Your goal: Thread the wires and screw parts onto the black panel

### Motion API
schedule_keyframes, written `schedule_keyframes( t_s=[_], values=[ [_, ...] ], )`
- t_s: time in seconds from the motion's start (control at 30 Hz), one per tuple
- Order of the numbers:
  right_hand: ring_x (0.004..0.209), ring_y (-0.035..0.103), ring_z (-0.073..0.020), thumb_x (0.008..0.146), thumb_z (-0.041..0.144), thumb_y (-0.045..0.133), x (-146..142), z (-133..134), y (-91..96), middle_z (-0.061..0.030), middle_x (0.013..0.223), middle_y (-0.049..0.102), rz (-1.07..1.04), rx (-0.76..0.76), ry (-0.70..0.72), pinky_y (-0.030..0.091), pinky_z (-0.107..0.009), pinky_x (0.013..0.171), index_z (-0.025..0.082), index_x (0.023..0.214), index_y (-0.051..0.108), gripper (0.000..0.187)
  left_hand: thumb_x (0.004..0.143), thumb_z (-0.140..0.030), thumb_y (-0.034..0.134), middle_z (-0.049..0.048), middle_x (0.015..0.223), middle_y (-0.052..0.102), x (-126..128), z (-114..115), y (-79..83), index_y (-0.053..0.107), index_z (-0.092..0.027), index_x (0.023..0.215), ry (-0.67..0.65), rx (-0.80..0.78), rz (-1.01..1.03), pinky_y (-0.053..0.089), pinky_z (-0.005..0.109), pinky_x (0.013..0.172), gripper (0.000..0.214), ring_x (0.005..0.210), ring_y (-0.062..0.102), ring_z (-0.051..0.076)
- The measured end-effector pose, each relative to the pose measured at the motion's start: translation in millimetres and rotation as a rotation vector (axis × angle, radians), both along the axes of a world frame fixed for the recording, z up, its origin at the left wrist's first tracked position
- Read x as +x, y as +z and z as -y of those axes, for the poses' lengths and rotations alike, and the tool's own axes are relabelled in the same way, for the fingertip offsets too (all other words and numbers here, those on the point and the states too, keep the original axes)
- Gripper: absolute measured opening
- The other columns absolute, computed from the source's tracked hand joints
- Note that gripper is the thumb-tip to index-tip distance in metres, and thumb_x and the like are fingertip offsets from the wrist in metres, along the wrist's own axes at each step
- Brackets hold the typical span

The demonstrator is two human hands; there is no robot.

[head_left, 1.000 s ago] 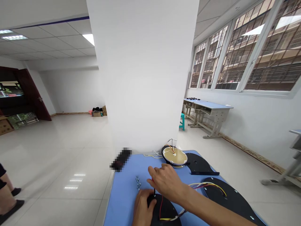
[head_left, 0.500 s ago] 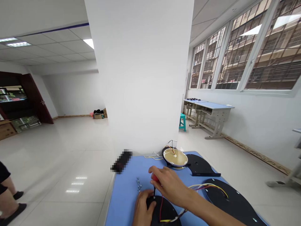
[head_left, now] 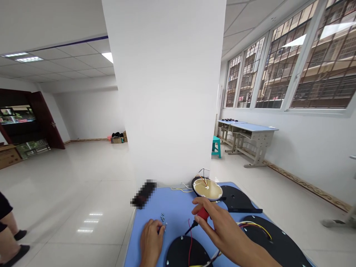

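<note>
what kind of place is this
Probably a plain office or classroom-style room used as a workroom: a blue-topped table holds a wired black panel and small metal fasteners, with matching desks along the windows.

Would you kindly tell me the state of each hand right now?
Left hand: curled beside the loose screws; cannot tell if it holds one.
Right hand: closed, holding a red-handled screwdriver.

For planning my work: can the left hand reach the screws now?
Probably yes: the left hand sits right beside the screws, with nothing between them, and the right hand is farther off.
</note>
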State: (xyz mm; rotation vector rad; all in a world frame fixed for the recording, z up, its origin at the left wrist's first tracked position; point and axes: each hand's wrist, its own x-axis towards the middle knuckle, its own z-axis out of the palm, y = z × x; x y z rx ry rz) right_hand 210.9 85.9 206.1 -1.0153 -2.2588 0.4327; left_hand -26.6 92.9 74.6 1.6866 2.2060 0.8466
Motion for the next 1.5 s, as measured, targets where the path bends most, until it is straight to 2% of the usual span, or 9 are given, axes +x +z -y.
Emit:
schedule_keyframes(
  t_s=[0.2,0.37,0.7,0.97,1.13,1.27,1.37,1.43,1.5],
  values=[
    [0.090,0.066,-0.0218,0.100,0.031,0.039,2.9,5.3,2.6,-0.0054,0.101,0.071,-0.006,0.027,-0.005,0.053,-0.039,0.081,0.026,0.118,0.047,0.021,0.087,-0.022,0.056,0.0047,0.084,0.071,-3.2,1.4,-4.3,0.072,-0.020,0.080,-0.037,0.037,-0.016,0.046,0.032,0.081,0.017,0.088,0.066,0.023],
    [0.092,0.066,-0.0215,0.100,0.033,0.039,2.6,7.2,2.2,-0.0051,0.101,0.070,-0.015,-0.005,0.016,0.053,-0.040,0.084,0.026,0.119,0.046,0.021,0.091,-0.021,0.046,0.0055,0.088,0.073,-6.7,0.6,-9.0,0.072,-0.020,0.083,-0.055,0.065,-0.005,0.048,0.033,0.082,0.027,0.090,0.067,0.022],
    [0.096,0.068,-0.0215,0.100,0.031,0.040,2.9,8.1,-1.0,-0.0059,0.104,0.071,-0.037,0.057,0.019,0.054,-0.041,0.087,0.027,0.129,0.040,0.029,0.082,-0.017,0.054,0.0039,0.080,0.067,-5.4,5.0,-16.2,0.072,-0.021,0.091,-0.101,0.130,0.015,0.048,0.036,0.079,0.021,0.081,0.064,0.023],
    [0.100,0.067,-0.0213,0.101,0.028,0.039,3.1,13.3,1.7,-0.0066,0.106,0.070,-0.009,0.078,0.052,0.053,-0.041,0.091,0.027,0.130,0.040,0.029,0.080,-0.017,0.049,0.0057,0.084,0.069,-4.6,7.2,-17.6,0.065,-0.023,0.076,-0.121,0.187,0.080,0.047,0.039,0.082,0.018,0.086,0.065,0.026],
    [0.097,0.067,-0.0206,0.102,0.028,0.039,4.3,19.9,8.4,-0.0049,0.105,0.070,-0.014,0.094,0.043,0.054,-0.040,0.088,0.029,0.130,0.040,0.028,0.089,-0.033,0.038,0.0012,0.076,0.066,10.1,22.3,-3.8,0.053,-0.024,0.078,-0.130,0.200,0.214,0.049,0.030,0.072,0.021,0.075,0.065,0.019],
    [0.098,0.067,-0.0199,0.101,0.028,0.042,6.1,27.0,15.0,-0.0040,0.105,0.070,-0.013,0.117,0.054,0.055,-0.037,0.087,0.029,0.129,0.042,0.028,0.088,-0.044,0.046,-0.0034,0.067,0.066,31.2,39.7,9.9,0.056,-0.025,0.085,-0.209,0.213,0.520,0.049,0.024,0.068,0.021,0.069,0.064,0.015],
    [0.099,0.067,-0.0197,0.100,0.025,0.044,7.9,32.8,19.2,-0.0043,0.106,0.071,0.003,0.147,0.076,0.054,-0.036,0.088,0.029,0.129,0.044,0.029,0.084,-0.055,0.055,0.0024,0.080,0.076,41.9,46.0,12.5,0.066,-0.022,0.094,-0.271,0.132,0.694,0.054,0.028,0.079,0.036,0.083,0.072,0.019],
    [0.101,0.067,-0.0197,0.099,0.023,0.046,8.9,36.4,21.4,-0.0044,0.108,0.071,0.025,0.166,0.083,0.054,-0.036,0.089,0.029,0.129,0.046,0.030,0.078,-0.061,0.061,0.0067,0.094,0.079,46.6,47.0,9.6,0.070,-0.021,0.093,-0.268,0.109,0.772,0.056,0.031,0.088,0.043,0.097,0.073,0.023],
    [0.102,0.067,-0.0195,0.098,0.021,0.047,9.3,39.0,23.1,-0.0042,0.109,0.071,0.050,0.169,0.091,0.053,-0.036,0.090,0.030,0.129,0.047,0.032,0.074,-0.063,0.065,0.0085,0.097,0.080,50.2,47.0,4.5,0.071,-0.021,0.094,-0.240,0.137,0.822,0.056,0.033,0.091,0.047,0.100,0.073,0.025]
  ],
)
